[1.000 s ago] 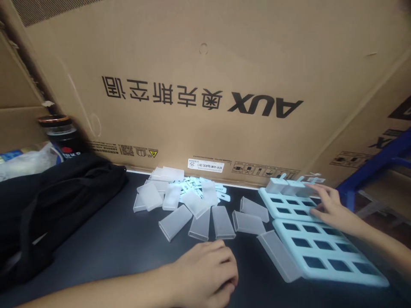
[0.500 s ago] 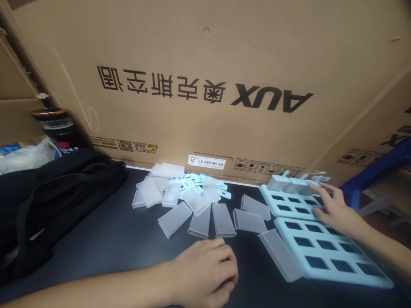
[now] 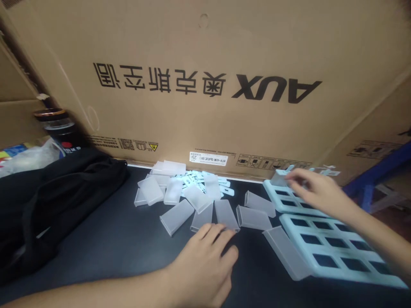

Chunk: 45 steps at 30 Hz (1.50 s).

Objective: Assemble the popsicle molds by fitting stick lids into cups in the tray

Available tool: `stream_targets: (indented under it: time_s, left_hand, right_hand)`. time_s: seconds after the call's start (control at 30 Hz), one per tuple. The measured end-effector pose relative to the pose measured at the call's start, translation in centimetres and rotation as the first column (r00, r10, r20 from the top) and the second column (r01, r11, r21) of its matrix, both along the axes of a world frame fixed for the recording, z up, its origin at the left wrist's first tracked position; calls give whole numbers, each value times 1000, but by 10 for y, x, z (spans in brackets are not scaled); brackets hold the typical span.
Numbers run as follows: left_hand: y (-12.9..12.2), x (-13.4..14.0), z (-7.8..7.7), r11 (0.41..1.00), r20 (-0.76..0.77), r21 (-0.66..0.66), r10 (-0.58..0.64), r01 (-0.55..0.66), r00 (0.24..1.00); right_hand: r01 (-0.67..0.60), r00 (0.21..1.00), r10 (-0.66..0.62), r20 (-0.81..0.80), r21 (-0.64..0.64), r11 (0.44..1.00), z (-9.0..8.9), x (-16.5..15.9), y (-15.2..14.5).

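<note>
left hand [image 3: 205, 261] flat, fingers spread beside clear sleeves [image 3: 224, 214]; right hand [image 3: 313, 190] loosely curled over far tray [image 3: 282, 199]

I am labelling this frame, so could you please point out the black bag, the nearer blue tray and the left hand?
black bag [image 3: 61, 188], head view, top fabric.
nearer blue tray [image 3: 340, 254], head view, frame between openings.
left hand [image 3: 205, 265], head view, back of hand.

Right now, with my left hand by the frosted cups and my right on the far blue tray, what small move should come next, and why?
Probably close the left hand on the nearest frosted cup: its fingertips lie right at that cup's near end, open and holding nothing. The right hand is busy at the far tray, whose back row holds cups while other slots are empty.
</note>
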<state>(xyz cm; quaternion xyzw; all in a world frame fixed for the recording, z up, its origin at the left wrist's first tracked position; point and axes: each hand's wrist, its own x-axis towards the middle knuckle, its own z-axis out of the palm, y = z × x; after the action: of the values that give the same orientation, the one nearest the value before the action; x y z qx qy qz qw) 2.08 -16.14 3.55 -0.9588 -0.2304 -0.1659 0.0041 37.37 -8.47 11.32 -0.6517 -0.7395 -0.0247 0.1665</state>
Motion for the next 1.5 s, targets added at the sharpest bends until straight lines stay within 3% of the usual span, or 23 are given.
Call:
stream_targets:
  time_s: [0.07, 0.1, 0.23, 0.33, 0.5, 0.63, 0.73, 0.8, 0.9, 1.0, 1.1, 1.2, 1.33, 1.43, 1.5]
  left_hand:
    - [1, 1, 1, 998, -49, 46, -45, 47, 998]
    - [1, 1, 2, 994, -65, 69, -75, 80, 995]
    - [2, 3, 0, 968, -29, 170, -184, 187, 982]
    - [3, 4, -6, 960, 39, 194, -213, 202, 976]
    - [8, 5, -15, 961, 195, 200, -230, 191, 953]
    - [11, 4, -11, 976, 118, 145, -179, 161, 977]
    - [10, 4, -8, 981, 58, 72, -187, 182, 981]
    - [8, 5, -9, 982, 54, 51, -182, 180, 982]
    - [8, 7, -9, 989, 53, 15, -151, 150, 987]
    - [8, 6, -7, 991, 45, -32, -127, 128, 991]
    - [7, 3, -6, 980, 182, -158, -94, 124, 979]
    - [8, -1, -6, 935, 427, -308, -30, 177, 904]
    - [12, -2, -5, 943, 577, -240, -52, 231, 815]
    - [14, -2, -5, 954, 612, -187, -71, 232, 787]
    - [14, -2, -6, 956, 616, -193, -59, 223, 786]
  right_hand:
    - [-253, 967, 255, 18, -70, 965, -3, -48, 10]
    - [-316, 947, 319, 23, -95, 944, -6, -69, 15]
    - [-378, 909, 407, 83, -242, 894, -20, -119, 38]
    - [-384, 883, 447, 141, -328, 863, -30, -127, 49]
    - [-388, 863, 463, 203, -321, 864, -38, -128, 53]
    - [-366, 872, 423, 246, -244, 898, -29, -127, 48]
    - [-373, 914, 390, 112, -144, 916, -14, -123, 28]
    - [-390, 919, 375, -124, -127, 912, -6, -120, 2]
    - [-456, 781, 293, -551, -183, 871, -9, -118, -44]
    - [-509, 598, 140, -789, -239, 827, -29, -120, -82]
    - [-489, 482, 6, -876, -264, 831, -51, -125, -99]
    - [-491, 338, -90, -937, -257, 832, -60, -132, -101]
    - [-514, 144, -181, -973, -230, 827, -58, -142, -101]
    - [-467, 93, -259, -961, -272, 841, -58, -149, -104]
    - [-503, 57, -297, -953, -285, 816, -61, -154, -106]
